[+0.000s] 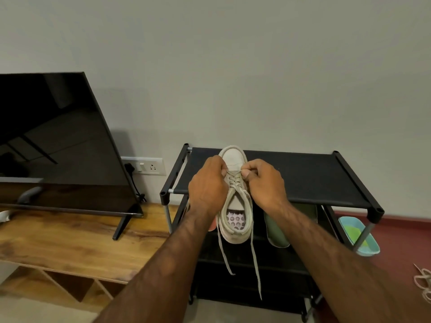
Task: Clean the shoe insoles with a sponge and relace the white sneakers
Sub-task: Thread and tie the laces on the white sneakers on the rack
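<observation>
Two bare forearms reached forward from the bottom edge toward one white sneaker (235, 197), which was held above the front edge of a black shoe rack (303, 176) with its toe pointing away toward the wall. One lace (234, 180) ran criss-cross through the eyelets, and its two loose ends hung down past the heel, the right one reaching lower than the left. Inside the shoe one insole (236, 220) showed, pale with a pattern of round dots.

Both hands worked at the lowest crossing near the toe. The left hand (207, 185) had its fingers curled in and pinched the lace on the shoe's left side. The right hand (263, 180) mirrored it, thumb and forefinger closed on the lace at the right side, the other fingers folded into the palm. The strand between the two pinches looked taut, though the fingertips hid exactly which eyelets it passed through.

On a lower shelf of the rack lay one green shoe (277, 229), and a sliver of something pink (212, 225) showed beside the left wrist. One light blue tray (359, 236) sat on the red floor just right of the rack, and farther right one more loose lace (423, 283) lay in a tangle. To the left stood one dark television (58, 141) on a wooden table (70, 241), with one switch plate (145, 166) on the wall behind.
</observation>
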Motion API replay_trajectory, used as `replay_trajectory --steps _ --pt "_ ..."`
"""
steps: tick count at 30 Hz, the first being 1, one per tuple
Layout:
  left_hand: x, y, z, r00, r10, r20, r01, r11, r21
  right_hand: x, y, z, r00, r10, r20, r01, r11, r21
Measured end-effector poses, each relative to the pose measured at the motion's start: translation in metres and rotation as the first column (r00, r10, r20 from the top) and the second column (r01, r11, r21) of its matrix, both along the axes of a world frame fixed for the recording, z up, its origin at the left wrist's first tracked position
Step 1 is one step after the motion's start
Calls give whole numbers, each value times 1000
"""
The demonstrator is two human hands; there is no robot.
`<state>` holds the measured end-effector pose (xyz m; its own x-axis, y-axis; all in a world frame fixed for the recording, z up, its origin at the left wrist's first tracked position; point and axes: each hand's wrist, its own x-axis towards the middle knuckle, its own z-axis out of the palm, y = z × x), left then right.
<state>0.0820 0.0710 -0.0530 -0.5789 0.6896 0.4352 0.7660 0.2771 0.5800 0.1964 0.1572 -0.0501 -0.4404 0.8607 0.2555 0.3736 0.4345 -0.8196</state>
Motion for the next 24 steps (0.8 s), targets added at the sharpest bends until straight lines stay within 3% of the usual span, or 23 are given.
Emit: replay_trajectory --steps 3,6,10,15,18,24 --pt "-2 0 -4 999 28 36 -28 1000 -2 9 4 3 995 95 25 -97 992 87" --pt "-3 -1 -7 1000 -1 3 1 1000 -8 17 6 6 960 156 235 -215 943 252" --pt "-4 1 -8 1000 -2 11 2 1000 -15 14 6 13 889 72 452 -292 850 438" --pt "-4 -1 -5 997 -38 -66 34 997 -64 9 9 25 766 -12 643 -407 765 499" --pt "-3 -9 -2 996 -72 -48 69 996 -64 7 6 25 747 12 665 -424 779 462" --pt "-3 -30 -9 921 -216 -323 110 943 -315 11 -2 16 842 98 530 -322 879 350"
